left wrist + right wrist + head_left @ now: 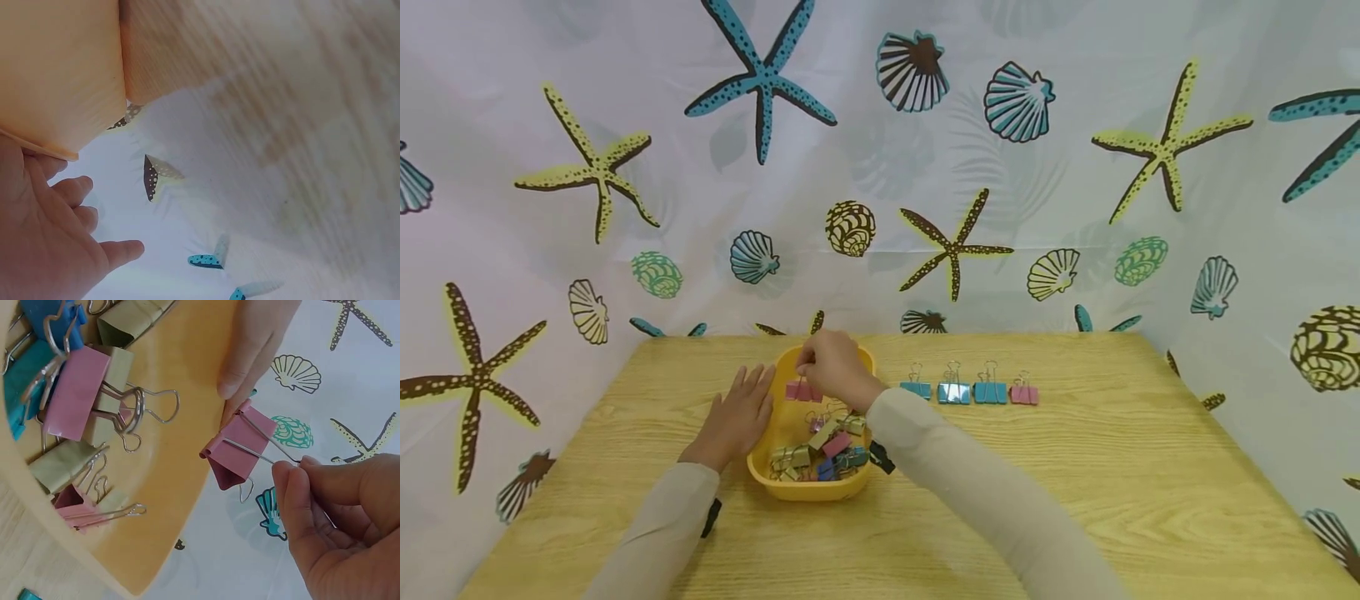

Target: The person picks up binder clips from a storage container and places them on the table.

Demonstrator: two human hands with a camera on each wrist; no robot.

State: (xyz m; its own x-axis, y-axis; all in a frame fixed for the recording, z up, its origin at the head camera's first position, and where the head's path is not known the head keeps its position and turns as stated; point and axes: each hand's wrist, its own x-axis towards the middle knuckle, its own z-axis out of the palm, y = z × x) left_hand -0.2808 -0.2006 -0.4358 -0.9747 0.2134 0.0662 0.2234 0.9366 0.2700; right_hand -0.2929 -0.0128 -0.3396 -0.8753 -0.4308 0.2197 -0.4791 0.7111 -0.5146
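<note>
A: ok so what's being held here?

B: A pink binder clip [803, 391]. One wire handle [250, 452] is pinched between the thumb and fingertips of the right hand [835, 362], and the clip is hung above the far part of a yellow bin [808, 492], body down. The other handle can be seen poking out below in the right wrist view.

A: And the left hand [741, 425]? Anything grabbed?

B: Nope, no clip in that one. The fingers are pretty much stretched out and rested against the bin's left rim.

A: Cool, what's in the bin?

B: A jumbled heap of clips, mostly piled at the near end. Gold clips [823, 435], a pink clip [78, 390], a blue clip [56, 322] and a teal clip [25, 381] can be made out. Some are half buried, so no count from here.

A: And outside it?

B: Four are lined up on the wood-grain table [1075, 483], right of the bin, handles pointing away: three blue clips [991, 393], then another pink one [1024, 395] at the right end.
</note>
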